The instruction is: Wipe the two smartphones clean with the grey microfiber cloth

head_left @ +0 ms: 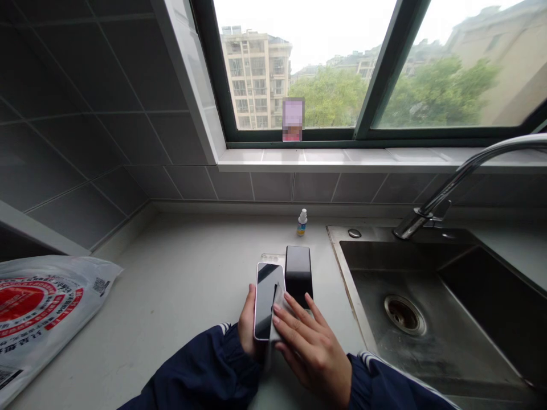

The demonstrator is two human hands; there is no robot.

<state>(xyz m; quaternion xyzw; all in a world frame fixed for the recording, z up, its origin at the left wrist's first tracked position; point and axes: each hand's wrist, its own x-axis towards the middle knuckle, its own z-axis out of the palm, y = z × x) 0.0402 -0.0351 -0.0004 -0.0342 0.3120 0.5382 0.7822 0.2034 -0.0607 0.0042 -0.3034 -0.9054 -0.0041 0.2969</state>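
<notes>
White-edged phone (265, 296) in left hand (248, 326), right hand (314, 348) pressing perhaps cloth (280, 297) against it.

Left hand (248, 320) curled in a grip, right hand (310, 348) flat, fingers extended

One phone (267, 299) sat just left of a second phone (298, 274) on the surface (183, 273). From them, a bottle (302, 222) stood at twelve o'clock, the sink (427, 364) at three, a bag (38, 307) at nine.

Cloth (279, 295) mostly under right hand (311, 347)
</notes>
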